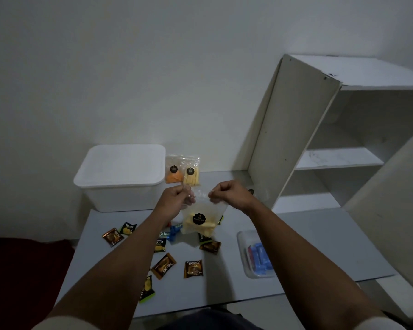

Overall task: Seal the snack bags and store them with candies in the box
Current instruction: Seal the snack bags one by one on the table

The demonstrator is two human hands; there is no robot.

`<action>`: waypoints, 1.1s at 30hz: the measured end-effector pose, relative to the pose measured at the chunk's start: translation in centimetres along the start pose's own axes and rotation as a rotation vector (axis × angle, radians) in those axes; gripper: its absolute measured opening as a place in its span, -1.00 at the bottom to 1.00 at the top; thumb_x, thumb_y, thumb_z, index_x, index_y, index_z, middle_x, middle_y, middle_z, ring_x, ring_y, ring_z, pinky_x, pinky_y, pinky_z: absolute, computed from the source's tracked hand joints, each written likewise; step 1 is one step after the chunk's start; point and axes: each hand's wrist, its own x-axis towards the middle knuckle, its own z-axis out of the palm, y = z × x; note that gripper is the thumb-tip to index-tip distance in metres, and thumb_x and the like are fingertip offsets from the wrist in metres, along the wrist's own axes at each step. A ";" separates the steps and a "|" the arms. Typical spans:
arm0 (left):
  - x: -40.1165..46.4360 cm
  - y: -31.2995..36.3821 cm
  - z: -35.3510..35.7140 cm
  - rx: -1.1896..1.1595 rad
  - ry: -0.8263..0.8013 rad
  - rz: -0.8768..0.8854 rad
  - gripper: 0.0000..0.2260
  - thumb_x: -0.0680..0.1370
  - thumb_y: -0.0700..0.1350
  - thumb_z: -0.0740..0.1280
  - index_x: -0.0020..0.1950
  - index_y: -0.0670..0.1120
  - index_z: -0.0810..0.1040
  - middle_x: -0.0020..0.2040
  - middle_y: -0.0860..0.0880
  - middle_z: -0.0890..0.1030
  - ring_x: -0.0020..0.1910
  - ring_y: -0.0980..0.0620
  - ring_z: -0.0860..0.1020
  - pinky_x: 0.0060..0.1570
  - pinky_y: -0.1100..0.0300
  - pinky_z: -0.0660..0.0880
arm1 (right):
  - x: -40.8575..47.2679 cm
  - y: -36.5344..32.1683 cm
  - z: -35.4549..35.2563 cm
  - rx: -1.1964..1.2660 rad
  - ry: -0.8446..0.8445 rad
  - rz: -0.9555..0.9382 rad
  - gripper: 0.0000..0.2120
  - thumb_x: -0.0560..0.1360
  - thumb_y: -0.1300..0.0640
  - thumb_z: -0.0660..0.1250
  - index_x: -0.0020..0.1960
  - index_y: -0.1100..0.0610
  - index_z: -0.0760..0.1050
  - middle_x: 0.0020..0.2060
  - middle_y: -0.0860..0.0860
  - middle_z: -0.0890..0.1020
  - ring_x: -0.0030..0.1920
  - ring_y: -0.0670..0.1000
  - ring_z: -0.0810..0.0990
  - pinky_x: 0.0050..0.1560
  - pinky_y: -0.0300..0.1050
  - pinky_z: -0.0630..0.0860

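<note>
**Above the worktop: clear snack bag held up by both hands**

Above the middle of the grey worktop [308,236], a clear snack bag [202,220] of pale yellow sticks, hanging upright, round black label facing the camera. Pinched at its top left corner by the left hand [174,198], fingers curled in a closed grip on the plastic. Pinched at its top right corner by the right hand [227,195], likewise a closed grip on the bag's upper edge. Whether the top strip is pressed shut: cannot tell.

At the far left of the worktop, a white lidded box [121,177], lid on. Just right of it, against the wall, two more snack bags standing side by side and touching: an orange-filled bag [173,172] on the left, a yellow-filled bag [191,173] on the right, each with a black round label.

Scattered flat on the worktop beneath and near the arms, small candy packets: a brown packet [112,237] at the left, a black-and-yellow packet [128,228] just beside it, a blue wrapped candy [174,233] under the held bag, a brown packet [210,247] near the bag's lower edge, two brown packets [163,265] [193,269] nearer, and a black-and-yellow packet [146,289] near the front edge.

At the right of the worktop, a clear tray [242,246] holding blue clips or sticks, too blurred to name.

Far right, a white open shelf unit [339,158], tilted in view.
</note>
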 end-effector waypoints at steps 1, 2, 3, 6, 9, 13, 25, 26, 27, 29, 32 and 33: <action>-0.2 0.0 0.0 0.016 -0.010 0.002 -0.71 0.69 -0.05 0.22 -0.10 -0.12 0.64 -0.19 -0.04 0.72 -0.17 0.03 0.64 0.02 0.08 0.55 | -0.1 -0.1 0.0 -0.034 -0.019 -0.007 -0.92 0.51 0.29 0.47 -0.05 0.31 0.70 -0.18 0.16 0.74 -0.23 -0.07 0.70 -0.12 -0.26 0.59; -0.3 -0.1 0.0 0.028 -0.018 0.003 -0.71 0.69 -0.06 0.22 -0.09 -0.13 0.65 -0.19 -0.05 0.72 -0.17 0.03 0.65 0.02 0.08 0.55 | -0.2 -0.2 0.1 -0.067 -0.038 -0.015 -0.92 0.51 0.28 0.47 -0.05 0.31 0.70 -0.18 0.15 0.74 -0.25 -0.09 0.70 -0.15 -0.30 0.58; -0.4 -0.1 0.1 0.030 -0.018 0.003 -0.72 0.69 -0.06 0.22 -0.08 -0.14 0.65 -0.18 -0.06 0.72 -0.17 0.03 0.65 0.00 0.11 0.55 | -0.3 -0.3 0.1 -0.092 -0.054 -0.023 -0.91 0.52 0.27 0.47 -0.04 0.31 0.69 -0.18 0.14 0.74 -0.26 -0.11 0.69 -0.17 -0.33 0.57; -0.8 -0.1 0.2 0.008 -0.014 -0.006 -0.73 0.69 -0.08 0.23 -0.05 -0.17 0.65 -0.18 -0.07 0.72 -0.15 0.01 0.64 -0.02 0.12 0.54 | -0.6 -0.3 0.3 -0.137 -0.067 -0.033 -0.88 0.55 0.27 0.42 -0.02 0.35 0.65 -0.18 0.14 0.71 -0.30 -0.17 0.66 -0.25 -0.41 0.51; -1.1 -0.1 0.4 0.019 -0.037 0.004 -0.77 0.65 -0.07 0.31 -0.05 -0.17 0.67 -0.16 -0.07 0.73 -0.13 0.01 0.65 0.00 0.11 0.56 | -0.7 -0.1 0.5 -0.159 -0.055 -0.036 -0.90 0.56 0.26 0.41 -0.06 0.30 0.66 -0.22 0.11 0.71 -0.33 -0.18 0.64 -0.30 -0.42 0.48; -1.2 -0.1 0.2 0.055 -0.047 0.046 -0.87 0.62 -0.14 0.36 -0.04 -0.14 0.67 -0.13 -0.09 0.72 -0.12 0.03 0.66 0.01 0.15 0.57 | -1.0 -0.1 0.7 -0.143 -0.045 -0.030 -0.92 0.54 0.23 0.44 -0.10 0.23 0.67 -0.20 0.10 0.73 -0.26 -0.08 0.69 -0.26 -0.37 0.52; -1.4 0.1 0.6 0.104 -0.079 0.065 -0.80 0.65 -0.14 0.29 -0.03 -0.14 0.69 -0.13 -0.10 0.74 -0.10 -0.02 0.69 0.06 0.09 0.59 | -0.5 -0.9 1.6 -0.297 -0.119 -0.052 -0.83 0.59 0.21 0.39 -0.18 0.11 0.57 -0.30 -0.03 0.66 -0.29 -0.09 0.66 -0.28 -0.33 0.50; -1.5 -0.1 0.5 0.125 -0.085 0.081 -0.79 0.66 -0.13 0.29 -0.06 -0.13 0.68 -0.14 -0.09 0.73 -0.11 0.01 0.69 0.08 0.09 0.59 | -0.4 -0.9 1.6 -0.291 -0.116 -0.044 -0.84 0.58 0.21 0.40 -0.19 0.11 0.58 -0.29 -0.01 0.67 -0.28 -0.06 0.67 -0.28 -0.32 0.51; -1.4 -0.2 0.4 0.151 -0.088 0.101 -0.78 0.66 -0.13 0.29 -0.10 -0.10 0.67 -0.14 -0.07 0.73 -0.12 0.04 0.69 0.10 0.08 0.60 | -0.3 -0.8 1.6 -0.281 -0.114 -0.039 -0.86 0.57 0.21 0.41 -0.18 0.13 0.60 -0.26 0.02 0.69 -0.26 -0.04 0.68 -0.26 -0.30 0.53; -1.2 -0.6 0.2 0.214 -0.086 0.132 -0.77 0.66 -0.10 0.29 -0.14 -0.06 0.66 -0.16 -0.05 0.73 -0.14 0.05 0.70 0.12 0.04 0.60 | -0.2 -0.7 1.6 -0.260 -0.119 -0.043 -0.90 0.56 0.20 0.43 -0.14 0.15 0.64 -0.22 0.05 0.71 -0.24 -0.03 0.70 -0.20 -0.26 0.57; -1.1 -0.6 0.2 0.220 -0.095 0.132 -0.78 0.66 -0.07 0.29 -0.09 -0.05 0.69 -0.19 -0.04 0.73 -0.12 0.01 0.70 0.12 0.00 0.62 | -0.3 -0.6 1.8 -0.278 -0.120 -0.063 -0.91 0.58 0.19 0.40 -0.08 0.19 0.63 -0.22 0.02 0.70 -0.24 -0.07 0.69 -0.23 -0.32 0.53; -1.1 -0.5 0.3 0.218 -0.086 0.131 -0.79 0.66 -0.07 0.29 -0.08 -0.05 0.69 -0.19 -0.04 0.73 -0.13 0.00 0.70 0.09 0.02 0.62 | -0.3 -0.5 1.9 -0.284 -0.111 -0.067 -0.89 0.59 0.19 0.39 -0.06 0.22 0.63 -0.22 0.03 0.69 -0.25 -0.08 0.68 -0.25 -0.33 0.52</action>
